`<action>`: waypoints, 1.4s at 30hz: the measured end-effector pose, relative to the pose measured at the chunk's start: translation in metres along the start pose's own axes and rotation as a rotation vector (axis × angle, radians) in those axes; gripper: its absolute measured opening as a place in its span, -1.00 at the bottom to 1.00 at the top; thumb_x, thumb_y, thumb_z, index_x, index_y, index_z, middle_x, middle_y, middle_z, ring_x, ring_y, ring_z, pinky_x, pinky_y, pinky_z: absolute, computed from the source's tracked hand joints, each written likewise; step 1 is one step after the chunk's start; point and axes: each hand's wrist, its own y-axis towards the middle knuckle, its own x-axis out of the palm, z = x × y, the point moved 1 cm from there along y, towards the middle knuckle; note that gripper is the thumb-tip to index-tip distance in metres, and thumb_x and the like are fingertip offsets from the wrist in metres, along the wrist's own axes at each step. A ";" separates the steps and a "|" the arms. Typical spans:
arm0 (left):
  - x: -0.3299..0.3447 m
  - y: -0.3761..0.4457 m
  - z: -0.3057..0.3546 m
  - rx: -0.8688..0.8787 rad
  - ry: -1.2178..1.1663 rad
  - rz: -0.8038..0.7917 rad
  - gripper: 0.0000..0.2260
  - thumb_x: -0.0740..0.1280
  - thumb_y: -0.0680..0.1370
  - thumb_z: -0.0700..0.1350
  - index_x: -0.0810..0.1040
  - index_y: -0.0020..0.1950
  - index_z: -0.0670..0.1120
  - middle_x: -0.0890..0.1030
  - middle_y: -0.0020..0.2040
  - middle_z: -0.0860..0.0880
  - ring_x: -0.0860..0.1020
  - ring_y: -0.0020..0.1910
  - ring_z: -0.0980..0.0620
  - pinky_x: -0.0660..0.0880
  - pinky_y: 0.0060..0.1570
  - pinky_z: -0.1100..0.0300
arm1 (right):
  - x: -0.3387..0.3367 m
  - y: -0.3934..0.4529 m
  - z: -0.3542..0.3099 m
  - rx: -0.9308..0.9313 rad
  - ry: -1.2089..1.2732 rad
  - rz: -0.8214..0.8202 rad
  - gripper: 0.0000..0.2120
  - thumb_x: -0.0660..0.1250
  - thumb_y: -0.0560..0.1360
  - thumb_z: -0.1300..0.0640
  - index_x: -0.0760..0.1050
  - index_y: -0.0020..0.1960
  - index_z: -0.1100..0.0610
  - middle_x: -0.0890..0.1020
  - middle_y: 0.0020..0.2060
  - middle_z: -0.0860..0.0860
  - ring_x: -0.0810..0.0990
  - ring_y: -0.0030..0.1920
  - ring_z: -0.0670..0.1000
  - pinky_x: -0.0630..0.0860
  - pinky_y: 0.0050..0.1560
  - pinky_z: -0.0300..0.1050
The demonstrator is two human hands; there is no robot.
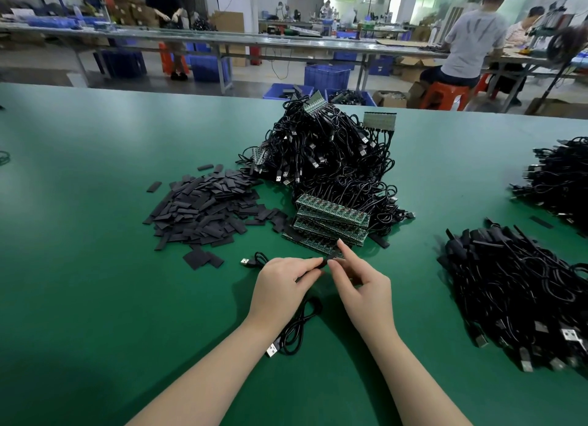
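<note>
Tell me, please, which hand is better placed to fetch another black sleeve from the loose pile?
Probably the left hand: the sleeve pile lies on its side, while the right hand would have to cross over it. Both pinch a cable end.

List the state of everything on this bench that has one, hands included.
left hand, pinches black sleeve.
right hand, pinches same sleeve.
black sleeve, held between both hands.
cable, looped loose on green table.
sleeve pile, loose, flat.
board strips, stacked beside cable heap.
</note>
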 end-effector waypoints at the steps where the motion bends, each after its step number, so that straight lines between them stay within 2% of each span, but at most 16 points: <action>1: 0.000 0.000 0.001 0.017 0.014 0.004 -0.81 0.50 0.42 -0.13 0.72 0.03 -0.04 0.72 -0.12 0.07 0.56 -0.06 0.15 0.37 0.01 0.44 | 0.000 0.000 0.001 0.006 0.006 -0.001 -0.55 0.45 0.52 0.16 0.46 0.22 -0.33 0.67 -0.15 -0.36 0.57 -0.28 -0.27 0.43 -0.17 -0.48; 5: 0.001 -0.001 0.001 0.027 0.033 0.035 -0.81 0.48 0.41 -0.08 0.73 0.00 -0.05 0.71 -0.17 0.06 0.56 -0.12 0.13 0.40 -0.03 0.38 | 0.000 0.001 0.004 0.040 0.017 -0.016 -0.58 0.45 0.52 0.18 0.50 0.24 -0.24 0.68 -0.18 -0.35 0.49 -0.40 -0.25 0.39 -0.27 -0.48; 7: 0.001 -0.001 0.000 0.013 0.019 0.036 -0.81 0.48 0.41 -0.08 0.73 0.01 -0.04 0.71 -0.16 0.06 0.57 -0.12 0.14 0.41 -0.02 0.37 | -0.002 0.001 0.006 0.048 0.016 -0.021 -0.58 0.45 0.51 0.17 0.50 0.23 -0.26 0.68 -0.19 -0.33 0.47 -0.42 -0.24 0.37 -0.30 -0.48; 13: 0.001 -0.001 -0.001 -0.021 0.012 -0.011 -0.83 0.48 0.46 -0.09 0.72 0.05 0.00 0.71 -0.09 0.09 0.62 -0.11 0.14 0.49 0.00 0.26 | 0.002 0.001 0.007 0.043 0.012 -0.047 -0.50 0.45 0.51 0.15 0.45 0.31 -0.30 0.70 -0.14 -0.30 0.55 -0.33 -0.20 0.46 -0.21 -0.43; 19: 0.001 -0.001 0.001 -0.015 0.007 0.002 -0.84 0.47 0.45 -0.09 0.73 0.01 -0.03 0.71 -0.12 0.09 0.59 -0.09 0.17 0.46 -0.03 0.30 | 0.001 0.000 0.009 0.034 0.023 -0.046 -0.53 0.42 0.54 0.18 0.46 0.27 -0.30 0.69 -0.15 -0.30 0.52 -0.37 -0.26 0.40 -0.26 -0.48; 23: 0.000 -0.001 0.001 -0.057 -0.021 0.014 -0.84 0.50 0.46 -0.08 0.72 0.02 0.01 0.71 -0.11 0.12 0.61 -0.11 0.19 0.52 -0.01 0.25 | 0.001 0.000 0.008 0.047 0.037 -0.042 -0.55 0.41 0.54 0.18 0.49 0.34 -0.20 0.69 -0.17 -0.28 0.48 -0.41 -0.25 0.39 -0.29 -0.47; 26: -0.001 -0.001 0.000 -0.074 -0.033 0.022 -0.84 0.50 0.46 -0.07 0.72 0.03 0.02 0.71 -0.11 0.12 0.61 -0.10 0.19 0.54 -0.01 0.20 | 0.000 0.000 0.007 0.047 0.035 -0.035 -0.52 0.41 0.55 0.16 0.42 0.34 -0.28 0.69 -0.18 -0.29 0.48 -0.39 -0.24 0.40 -0.28 -0.46; 30: -0.001 -0.001 0.001 -0.033 0.018 0.020 -0.84 0.49 0.46 -0.11 0.72 0.03 -0.01 0.71 -0.12 0.10 0.59 -0.10 0.17 0.48 -0.02 0.29 | 0.001 0.001 0.008 0.049 -0.001 -0.099 -0.52 0.41 0.55 0.14 0.41 0.31 -0.32 0.70 -0.23 -0.23 0.35 -0.44 -0.20 0.37 -0.32 -0.42; 33: 0.000 0.000 0.001 -0.030 0.020 0.004 -0.83 0.50 0.45 -0.12 0.72 0.03 0.00 0.71 -0.12 0.10 0.59 -0.10 0.17 0.40 -0.02 0.42 | 0.002 0.002 0.007 0.079 0.003 -0.100 -0.53 0.41 0.55 0.12 0.43 0.37 -0.23 0.70 -0.23 -0.23 0.45 -0.39 -0.23 0.40 -0.27 -0.44; 35: 0.000 0.000 0.000 -0.039 0.006 -0.004 -0.83 0.49 0.47 -0.12 0.72 0.05 0.01 0.71 -0.10 0.11 0.58 -0.07 0.17 0.35 0.00 0.52 | 0.001 0.003 0.006 0.099 0.035 -0.090 -0.49 0.42 0.54 0.12 0.38 0.39 -0.25 0.70 -0.18 -0.29 0.55 -0.31 -0.29 0.41 -0.20 -0.48; 36: 0.000 0.001 0.000 -0.041 0.000 -0.005 -0.83 0.48 0.47 -0.12 0.71 0.05 0.02 0.71 -0.09 0.12 0.57 -0.05 0.18 0.33 0.02 0.54 | 0.001 0.003 0.005 0.113 0.040 -0.096 -0.49 0.42 0.54 0.11 0.37 0.38 -0.27 0.69 -0.19 -0.31 0.56 -0.29 -0.30 0.41 -0.20 -0.48; 37: 0.000 0.001 0.000 -0.039 -0.008 -0.007 -0.82 0.47 0.47 -0.12 0.71 0.06 0.03 0.71 -0.08 0.13 0.56 -0.03 0.19 0.32 0.03 0.55 | 0.002 0.004 0.003 0.124 0.028 -0.116 -0.57 0.42 0.54 0.09 0.45 0.31 -0.29 0.68 -0.23 -0.30 0.54 -0.31 -0.29 0.40 -0.23 -0.46; 38: 0.000 0.001 0.000 -0.035 -0.012 -0.012 -0.81 0.46 0.48 -0.12 0.70 0.07 0.04 0.70 -0.07 0.14 0.56 -0.03 0.19 0.31 0.04 0.56 | 0.002 0.005 0.003 0.116 0.002 -0.139 -0.71 0.42 0.54 0.08 0.58 0.16 -0.27 0.67 -0.29 -0.24 0.51 -0.34 -0.26 0.39 -0.27 -0.42; 39: 0.000 0.001 0.000 -0.029 -0.009 -0.019 -0.80 0.45 0.48 -0.12 0.70 0.08 0.05 0.70 -0.05 0.15 0.56 -0.03 0.19 0.30 0.05 0.57 | 0.002 0.005 0.002 0.108 -0.010 -0.159 -0.84 0.42 0.54 0.08 0.65 -0.02 -0.20 0.67 -0.31 -0.14 0.50 -0.33 -0.20 0.40 -0.29 -0.34; 40: 0.000 0.000 0.001 -0.020 0.002 -0.025 -0.79 0.44 0.47 -0.11 0.69 0.10 0.06 0.70 -0.05 0.15 0.55 -0.02 0.19 0.29 0.05 0.57 | 0.001 0.005 0.003 0.101 -0.007 -0.167 -0.89 0.43 0.53 0.09 0.66 -0.12 -0.10 0.67 -0.31 -0.07 0.51 -0.31 -0.15 0.44 -0.27 -0.23; 42: 0.001 0.000 0.001 -0.007 0.025 -0.038 -0.74 0.44 0.46 -0.10 0.67 0.13 0.08 0.70 -0.04 0.15 0.53 -0.02 0.19 0.26 0.06 0.58 | 0.000 0.005 0.002 0.118 0.053 -0.144 -0.91 0.46 0.51 0.12 0.67 -0.17 -0.02 0.69 -0.28 -0.02 0.55 -0.27 -0.11 0.51 -0.20 -0.14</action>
